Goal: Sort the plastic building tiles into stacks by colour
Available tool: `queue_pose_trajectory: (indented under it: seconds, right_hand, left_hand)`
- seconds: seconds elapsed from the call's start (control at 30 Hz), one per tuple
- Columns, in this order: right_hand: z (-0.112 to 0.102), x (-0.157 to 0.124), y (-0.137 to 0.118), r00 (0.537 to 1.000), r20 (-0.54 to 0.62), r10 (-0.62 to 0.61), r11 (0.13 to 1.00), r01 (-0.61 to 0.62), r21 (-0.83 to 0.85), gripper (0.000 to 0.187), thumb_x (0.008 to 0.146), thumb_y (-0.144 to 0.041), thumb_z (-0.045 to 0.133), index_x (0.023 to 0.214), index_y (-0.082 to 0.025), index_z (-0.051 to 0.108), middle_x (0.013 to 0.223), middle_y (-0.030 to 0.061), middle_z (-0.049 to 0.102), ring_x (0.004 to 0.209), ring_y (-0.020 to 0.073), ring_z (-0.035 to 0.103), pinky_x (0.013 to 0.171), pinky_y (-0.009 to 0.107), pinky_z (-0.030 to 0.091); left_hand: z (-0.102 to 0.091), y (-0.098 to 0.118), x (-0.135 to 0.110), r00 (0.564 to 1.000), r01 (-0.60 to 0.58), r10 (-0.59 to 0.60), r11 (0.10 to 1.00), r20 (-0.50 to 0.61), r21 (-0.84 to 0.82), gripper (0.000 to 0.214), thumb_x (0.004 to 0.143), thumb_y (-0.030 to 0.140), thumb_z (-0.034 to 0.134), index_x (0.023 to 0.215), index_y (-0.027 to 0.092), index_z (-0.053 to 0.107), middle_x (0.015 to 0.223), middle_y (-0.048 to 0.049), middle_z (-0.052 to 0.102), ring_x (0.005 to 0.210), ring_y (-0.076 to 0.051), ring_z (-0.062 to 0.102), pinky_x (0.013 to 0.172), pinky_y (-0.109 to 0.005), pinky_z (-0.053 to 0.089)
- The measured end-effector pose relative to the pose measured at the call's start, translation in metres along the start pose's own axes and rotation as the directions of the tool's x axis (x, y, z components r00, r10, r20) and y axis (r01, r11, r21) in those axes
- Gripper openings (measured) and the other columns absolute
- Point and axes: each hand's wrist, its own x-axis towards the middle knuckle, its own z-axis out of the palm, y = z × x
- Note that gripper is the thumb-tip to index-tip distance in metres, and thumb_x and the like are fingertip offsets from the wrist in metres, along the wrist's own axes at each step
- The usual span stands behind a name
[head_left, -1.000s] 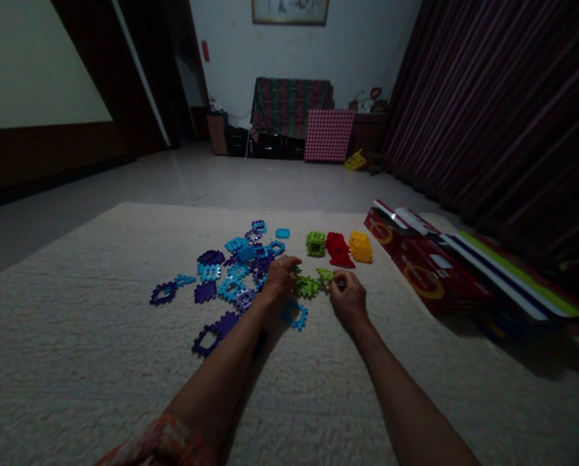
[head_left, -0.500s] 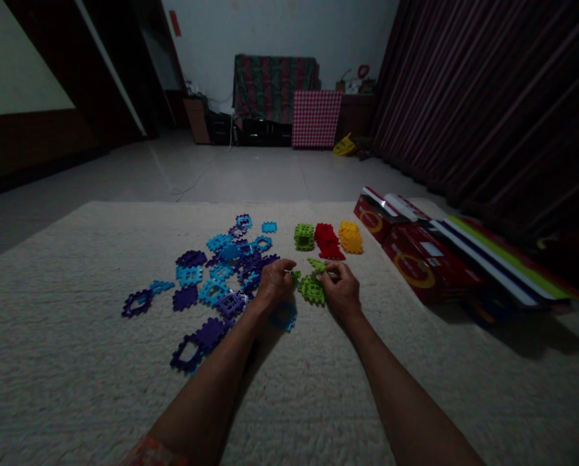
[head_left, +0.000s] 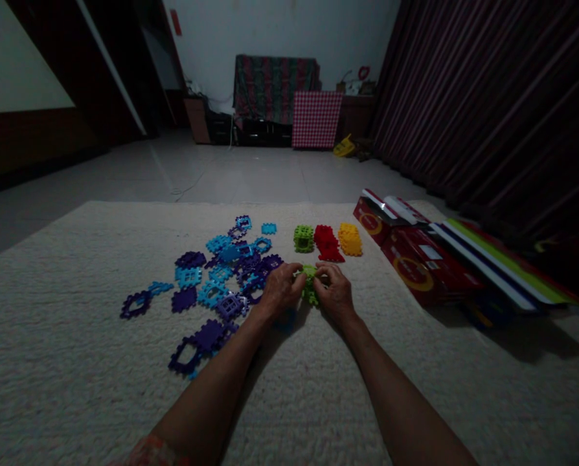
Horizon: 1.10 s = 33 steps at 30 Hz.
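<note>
My left hand (head_left: 283,288) and my right hand (head_left: 335,289) meet over light-green interlocking tiles (head_left: 309,278), with fingers closed on them from either side. Parts of these tiles are hidden behind my fingers. Just beyond lie a green cube of tiles (head_left: 304,239), a stack of red tiles (head_left: 327,242) and a stack of yellow tiles (head_left: 350,239). Under my left wrist, a blue tile (head_left: 285,320) is partly covered. Left of my left hand spreads a loose heap of purple tiles (head_left: 229,306) and light-blue tiles (head_left: 212,293).
Everything rests on a cream mat (head_left: 100,272). At the right stand red boxes (head_left: 416,259) with long coloured panels (head_left: 498,265) on top. Past the mat is a tiled floor (head_left: 270,171), with a cloth-covered cabinet (head_left: 274,90) against the wall. A dark curtain (head_left: 464,97) hangs at right.
Both hands have come together. The green pieces that were apart, one near each hand and one on the mat between, are now gathered between my fingers.
</note>
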Motion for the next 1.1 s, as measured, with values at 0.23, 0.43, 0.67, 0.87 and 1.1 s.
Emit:
queue_pose_trajectory:
  seconds: [0.23,0.43,0.67,0.87,1.1]
  right_hand:
    - [0.002,-0.004,-0.016,0.995,-0.006,-0.101,0.993,0.101,-0.054,0.006,0.083,-0.018,0.054,0.084,-0.022,0.057,0.113,0.0125,0.065,0.112,0.0242,0.061,0.089,0.041,0.057]
    - [0.001,0.0,-0.025,0.994,0.027,-0.105,0.993,0.106,-0.046,0.038,0.082,-0.018,0.057,0.12,-0.019,0.058,0.136,0.0165,0.055,0.121,0.0259,0.057,0.082,0.037,0.059]
    - [-0.009,0.033,-0.018,0.974,0.223,-0.045,0.999,0.05,-0.02,0.038,0.082,-0.023,0.059,0.118,-0.018,0.066,0.112,0.012,0.069,0.082,0.02,0.067,0.07,0.033,0.057]
    - [-0.008,0.056,-0.021,0.933,0.359,-0.02,0.978,0.092,-0.186,0.021,0.082,-0.019,0.064,0.101,-0.017,0.073,0.093,0.008,0.073,0.082,0.0211,0.067,0.079,0.035,0.054]
    - [-0.007,0.069,-0.032,0.875,0.465,-0.134,0.901,0.303,-0.31,0.024,0.085,-0.013,0.063,0.107,-0.019,0.07,0.104,0.0101,0.067,0.095,0.0222,0.065,0.084,0.034,0.051]
  left_hand:
    - [0.001,0.006,0.006,0.976,0.161,-0.195,0.947,-0.098,-0.278,0.013,0.079,0.015,0.064,0.089,0.017,0.072,0.09,-0.0041,0.076,0.08,-0.015,0.07,0.076,-0.025,0.054]
    - [-0.003,0.004,0.012,0.958,0.223,-0.282,0.851,-0.055,-0.476,0.033,0.074,0.007,0.06,0.105,0.016,0.068,0.083,-0.0005,0.072,0.062,-0.01,0.063,0.057,-0.018,0.048]
    - [-0.011,0.005,0.013,0.981,0.097,-0.152,0.924,-0.123,-0.369,0.046,0.073,0.001,0.055,0.114,0.018,0.068,0.09,-0.0013,0.072,0.068,-0.01,0.064,0.069,-0.02,0.052]
    - [-0.007,-0.001,0.013,0.983,0.086,-0.134,0.94,-0.126,-0.33,0.047,0.072,0.0,0.055,0.112,0.018,0.07,0.091,-0.0022,0.072,0.072,-0.012,0.065,0.075,-0.024,0.054]
    - [-0.004,-0.005,0.013,0.975,0.078,-0.141,0.94,-0.171,-0.332,0.046,0.071,0.0,0.054,0.11,0.017,0.071,0.092,-0.0033,0.072,0.078,-0.014,0.065,0.082,-0.027,0.054]
